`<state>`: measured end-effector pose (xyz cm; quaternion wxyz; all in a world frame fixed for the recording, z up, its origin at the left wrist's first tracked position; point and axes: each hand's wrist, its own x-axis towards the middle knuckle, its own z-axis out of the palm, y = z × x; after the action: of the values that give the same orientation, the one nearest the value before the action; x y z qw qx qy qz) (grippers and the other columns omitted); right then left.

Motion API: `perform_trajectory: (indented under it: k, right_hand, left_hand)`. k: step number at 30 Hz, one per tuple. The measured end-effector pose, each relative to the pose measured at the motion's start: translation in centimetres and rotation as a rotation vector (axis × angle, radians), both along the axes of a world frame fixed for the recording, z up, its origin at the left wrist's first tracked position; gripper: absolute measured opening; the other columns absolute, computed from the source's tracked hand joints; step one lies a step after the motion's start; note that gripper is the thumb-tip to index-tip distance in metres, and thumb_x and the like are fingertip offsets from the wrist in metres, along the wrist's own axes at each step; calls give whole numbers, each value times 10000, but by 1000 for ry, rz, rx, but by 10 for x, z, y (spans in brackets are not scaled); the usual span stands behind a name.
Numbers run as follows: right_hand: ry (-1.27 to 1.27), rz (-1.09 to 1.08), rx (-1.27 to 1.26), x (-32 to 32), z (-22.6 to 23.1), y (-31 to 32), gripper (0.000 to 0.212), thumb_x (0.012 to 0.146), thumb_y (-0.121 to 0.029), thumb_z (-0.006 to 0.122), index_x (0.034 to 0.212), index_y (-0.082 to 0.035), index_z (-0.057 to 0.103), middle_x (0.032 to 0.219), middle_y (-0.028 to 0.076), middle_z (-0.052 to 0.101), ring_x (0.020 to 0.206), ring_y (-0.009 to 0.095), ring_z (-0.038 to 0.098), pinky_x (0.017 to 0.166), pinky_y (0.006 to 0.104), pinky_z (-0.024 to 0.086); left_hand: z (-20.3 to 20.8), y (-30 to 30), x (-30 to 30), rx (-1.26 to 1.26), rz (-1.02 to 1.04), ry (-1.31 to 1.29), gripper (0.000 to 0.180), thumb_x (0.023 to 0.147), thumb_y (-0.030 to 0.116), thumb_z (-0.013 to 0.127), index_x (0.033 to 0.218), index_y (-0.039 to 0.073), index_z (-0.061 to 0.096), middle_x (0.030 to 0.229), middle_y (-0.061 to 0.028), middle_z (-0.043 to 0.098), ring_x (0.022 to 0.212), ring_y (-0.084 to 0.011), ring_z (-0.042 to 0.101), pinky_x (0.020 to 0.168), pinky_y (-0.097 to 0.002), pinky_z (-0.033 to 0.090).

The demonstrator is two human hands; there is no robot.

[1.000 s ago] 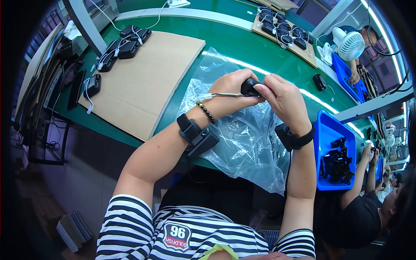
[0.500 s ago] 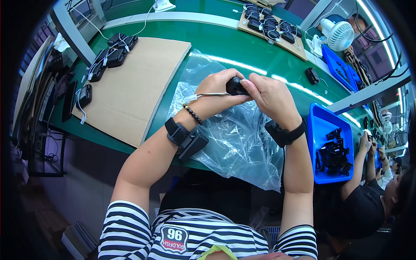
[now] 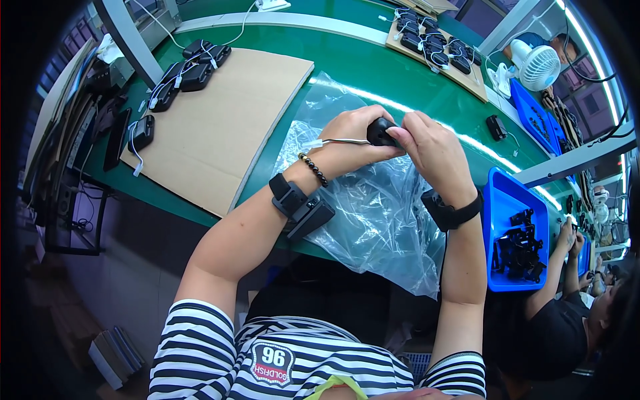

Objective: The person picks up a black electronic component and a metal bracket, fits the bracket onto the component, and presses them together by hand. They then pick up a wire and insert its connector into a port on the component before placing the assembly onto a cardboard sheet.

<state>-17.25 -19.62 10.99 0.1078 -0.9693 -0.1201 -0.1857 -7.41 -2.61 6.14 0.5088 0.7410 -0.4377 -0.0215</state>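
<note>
A small rounded black device (image 3: 381, 131) is held above the clear plastic bag (image 3: 373, 227). My left hand (image 3: 350, 139) wraps round it from the left. Thin wires run from the device across that hand to a white plug (image 3: 312, 145) near the wrist. My right hand (image 3: 435, 150) is closed at the device's right side, with the thumb against it and the other fingers curled. Whether those fingers also grip some small part is hidden. The underside of the device does not show.
Left, a cardboard sheet (image 3: 220, 120) bears several black devices (image 3: 196, 77) with white wires. A blue tray (image 3: 494, 267) of black parts stands right. Farther off are a board of similar devices (image 3: 433, 50), a lone device (image 3: 496, 127), a fan (image 3: 539, 65) and a co-worker (image 3: 557, 327).
The whole view has shifted slightly, so the bench things sit farther right in the picture. Both hands keep their hold on the black device, with little change in the fingers.
</note>
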Motion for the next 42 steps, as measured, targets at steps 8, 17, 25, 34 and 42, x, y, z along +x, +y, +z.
perform_trajectory:
  k: [8, 17, 25, 34, 42]
  right_hand:
    - [31, 79, 310, -4, 8, -1, 180, 931, -136, 705, 975, -4, 591, 848, 111, 622, 731, 244, 626, 665, 348, 488]
    - [-43, 197, 417, -1, 9, -1, 245, 908, -202, 734, 956, 0, 604, 905, 112, 633, 789, 250, 629, 686, 339, 497]
    - [-102, 46, 272, 5, 1, 11, 233, 886, -182, 744, 971, -1, 623, 930, 122, 620, 879, 272, 631, 769, 328, 505]
    - [-143, -2, 96, 11, -14, 1, 266, 915, -284, 704, 952, -25, 656, 901, 142, 652, 890, 337, 640, 774, 409, 511]
    - [-33, 210, 504, 4, -16, -18, 256, 875, -275, 737, 965, -46, 665, 958, 131, 651, 944, 334, 640, 829, 417, 517]
  left_hand:
    - [1, 0, -2, -26, -29, 74, 468, 737, 340, 882, 1054, 59, 684, 927, -117, 720, 815, -208, 711, 746, -311, 566]
    - [0, -2, -1, -47, -51, 88, 499, 738, 360, 889, 1074, 55, 681, 922, -116, 722, 807, -189, 711, 735, -306, 570]
    - [-3, 8, 2, -42, -1, 117, 466, 764, 319, 866, 1094, 49, 676, 933, -109, 719, 829, -178, 705, 744, -301, 569]
    - [-8, 6, 5, -28, -47, 141, 425, 757, 191, 858, 1114, 47, 675, 962, -76, 712, 866, -138, 670, 765, -292, 552]
    - [-2, -6, -3, 2, -88, 319, 339, 858, 155, 807, 1118, 19, 639, 955, -11, 668, 839, -59, 609, 724, -225, 516]
